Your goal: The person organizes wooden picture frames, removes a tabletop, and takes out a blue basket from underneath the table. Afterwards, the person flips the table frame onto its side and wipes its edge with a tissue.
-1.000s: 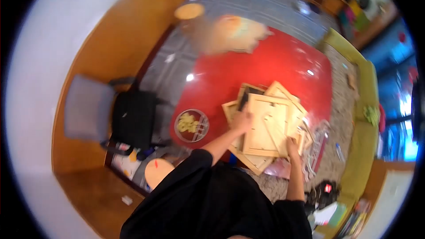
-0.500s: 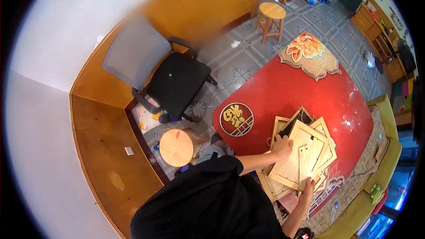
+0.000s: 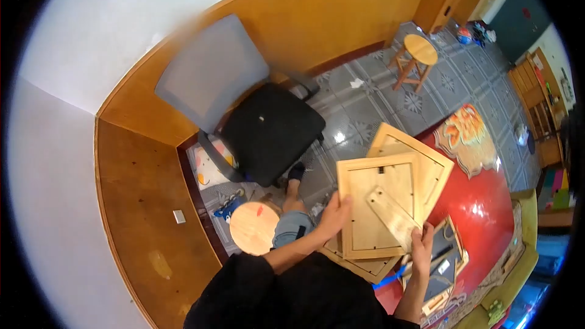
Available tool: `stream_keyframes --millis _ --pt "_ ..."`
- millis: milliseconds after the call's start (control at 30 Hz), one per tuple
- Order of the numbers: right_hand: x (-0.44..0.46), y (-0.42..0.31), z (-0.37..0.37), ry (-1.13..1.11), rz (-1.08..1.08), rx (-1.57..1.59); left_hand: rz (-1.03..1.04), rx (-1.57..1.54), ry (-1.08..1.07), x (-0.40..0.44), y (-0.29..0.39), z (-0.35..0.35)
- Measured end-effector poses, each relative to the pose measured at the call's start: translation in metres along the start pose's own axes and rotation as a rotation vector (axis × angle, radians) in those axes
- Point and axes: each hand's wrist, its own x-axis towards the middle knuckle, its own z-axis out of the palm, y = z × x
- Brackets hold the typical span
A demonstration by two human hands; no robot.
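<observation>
Several light-wood picture frames are held in a loose, fanned-out stack in front of my body. The top picture frame (image 3: pixel 359 201) shows its back, with a slanted stand leg (image 3: pixel 390 214) across it and small dark clips at the edges. Behind it a second picture frame (image 3: pixel 436 167) sticks out at the upper right, and another one juts out below. My left hand (image 3: pixel 334 214) grips the left edge of the stack. On the lower right corner, beside the foot of the stand leg, my right hand (image 3: pixel 421 245) is closed with the thumb on top.
On the red table (image 3: pixel 472 207) lie more frame pieces (image 3: pixel 443 262) with dark backs. A black office chair (image 3: pixel 271 131) stands at the left, a round stool (image 3: pixel 253 228) by my leg. Another wooden stool (image 3: pixel 420 50) is farther back, and a green sofa (image 3: pixel 524 268) at the right.
The stack of picture frames has come up off the table and left toward my body, held in both hands. Dark-backed pieces on the table are now uncovered. The view has turned.
</observation>
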Motion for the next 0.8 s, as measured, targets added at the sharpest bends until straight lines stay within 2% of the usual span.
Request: stream_keyframes --millis 33,100,167,200,267,300,400,433,500,533,600,667,700,733,767,800 --pt "0.024 -0.009 0.032 -0.061 -0.018 -0.029 0.002 -0.006 0.009 0.018 0.004 -0.03" --pt "0.063 -0.028 0.1 -0.199 -0.031 -0.06 -0.125 -0.265 0.009 0.047 0.036 -0.091" --pt "0.103 -0.027 0.172 -0.326 -0.087 -0.08 -0.306 -0.072 0.149 0.087 0.028 -0.162" --pt "0.121 -0.026 0.207 -0.368 -0.143 -0.185 -0.343 -0.241 0.216 0.101 0.02 -0.195" --pt "0.147 -0.028 0.279 -0.533 -0.042 -0.111 -0.262 -0.303 0.26 0.117 0.012 -0.254" --pt "0.159 0.003 0.304 -0.596 -0.072 -0.097 -0.286 -0.316 0.324 0.117 -0.008 -0.283" --pt "0.176 0.004 0.387 -0.82 -0.019 -0.128 -0.133 -0.426 0.376 0.112 -0.003 -0.346" --pt "0.177 0.004 0.409 -0.825 0.0 -0.127 -0.254 -0.442 0.47 0.105 -0.008 -0.365" --pt "0.185 0.004 0.451 -0.981 -0.027 -0.154 -0.329 -0.477 0.532 0.089 0.0 -0.392" --pt "0.187 0.006 0.456 -0.994 -0.015 -0.146 -0.288 -0.472 0.592 0.076 -0.008 -0.391" --pt "0.198 -0.01 0.48 -1.198 0.012 -0.175 -0.316 -0.447 0.632 0.066 -0.005 -0.397" --pt "0.205 0.001 0.497 -1.252 0.011 -0.199 -0.293 -0.491 0.56 0.05 -0.031 -0.415" --pt "0.21 0.016 0.508 -1.338 0.11 0.002 -0.314 -0.497 0.675 0.055 -0.025 -0.413" --pt "0.217 0.026 0.52 -1.41 0.197 0.209 -0.233 -0.537 0.829 0.06 -0.019 -0.401" --pt "0.228 0.023 0.529 -1.429 0.304 0.31 -0.152 -0.574 0.855 0.064 -0.024 -0.402" --pt "0.238 0.051 0.546 -1.397 0.412 0.376 -0.077 -0.609 0.882 0.061 -0.034 -0.405"
